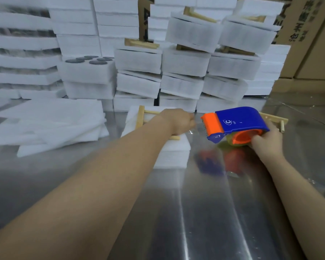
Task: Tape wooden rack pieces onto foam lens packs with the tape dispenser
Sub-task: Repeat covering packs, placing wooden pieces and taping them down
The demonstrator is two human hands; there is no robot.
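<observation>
Now L hand (178, 121) on wooden rack (141, 116) atop foam pack (174, 152), fingers hidden, grip unclear; R hand (266, 141) grips tape dispenser (238, 121).

Right hand (267, 142) holding tape dispenser (240, 121), metal table (204, 212)

The table (204, 212) was shiny grey metal, and long streaks of light ran down it. On its left side lay a loose pile of flat white foam sheets (51, 124), spread out and stacked one on top of another. Big brown cardboard boxes (311, 44) with dark printed signs stood at the far right behind the table, and one more piece of brown cardboard (144, 19) showed far back at the top, between the white stacks.
</observation>
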